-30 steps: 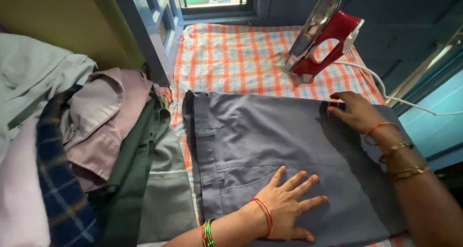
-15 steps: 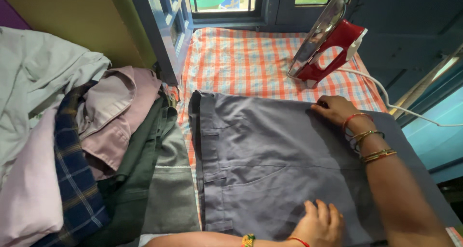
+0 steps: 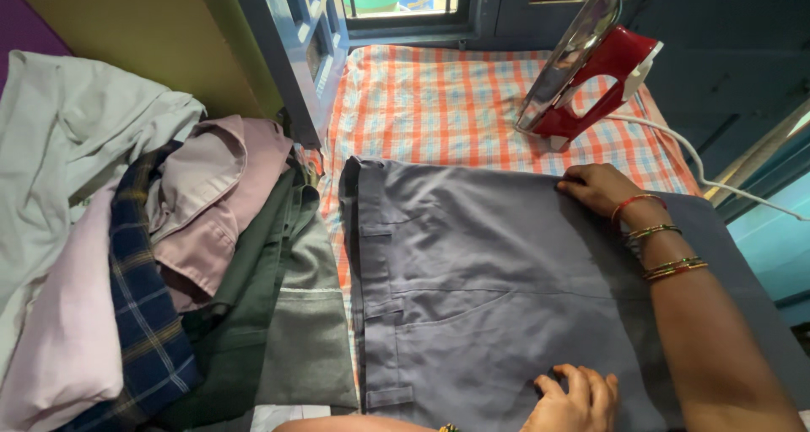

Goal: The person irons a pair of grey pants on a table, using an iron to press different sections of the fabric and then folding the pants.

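Note:
Grey trousers (image 3: pixel 472 280) lie flat on a checked orange and white cloth (image 3: pixel 439 103), waistband to the left. My right hand (image 3: pixel 595 187) pinches the far edge of the trousers, with bangles on the wrist. My left hand (image 3: pixel 574 398) rests on the near part of the fabric at the bottom of the view, fingers curled and spread on the cloth. A red iron (image 3: pixel 591 78) stands upright on its heel behind my right hand, its white cord trailing to the right.
A pile of clothes (image 3: pixel 152 255) lies to the left: pale green, pink, dark plaid and green pieces. A blue window frame (image 3: pixel 321 44) rises behind the cloth. A dark wall stands at the right.
My left hand has slid toward me along the trousers and is now partly out of view. My right hand has stayed at the far edge. The view has shifted slightly.

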